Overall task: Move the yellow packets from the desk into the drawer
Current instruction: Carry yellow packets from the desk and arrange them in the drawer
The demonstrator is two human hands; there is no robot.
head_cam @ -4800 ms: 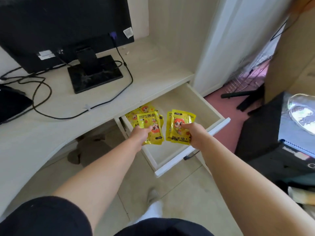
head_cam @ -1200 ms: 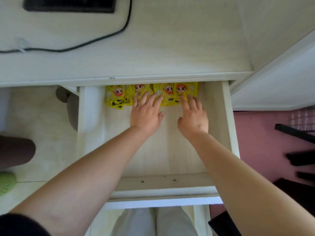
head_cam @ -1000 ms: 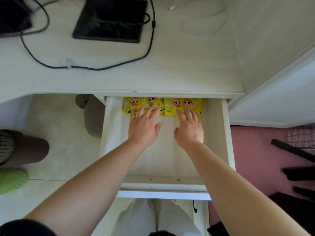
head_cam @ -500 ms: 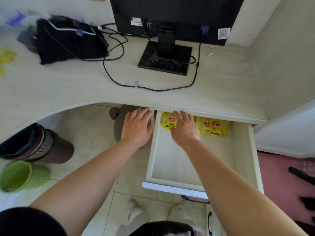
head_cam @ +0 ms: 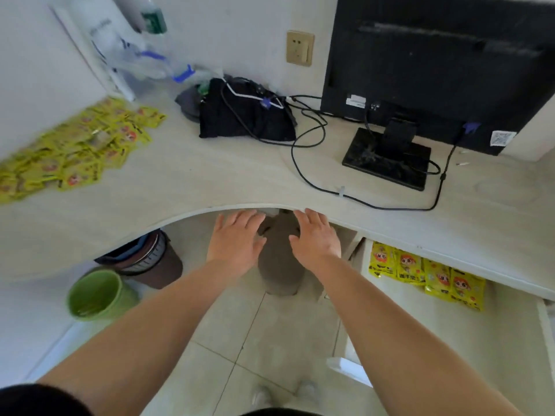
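Now pale worktop (head_cam: 210, 175): monitor (head_cam: 435, 55) upper right, yellow packets (head_cam: 75, 151) upper left; left hand (head_cam: 237, 244) + right hand (head_cam: 315, 238) have left drawer (head_cam: 495, 340), fingers (head_cam: 231, 217) spread.

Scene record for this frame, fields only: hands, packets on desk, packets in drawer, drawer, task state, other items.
left hand: open, empty, fingers straight, just below the desk front edge
right hand: open, empty, beside the left hand
desk packets: loose yellow pile at the desk's left end
drawer packets: four visible in a row at the back
drawer: open, right of both hands
task state: not done, the pile is on the desk
other: monitor, black bag, green bin
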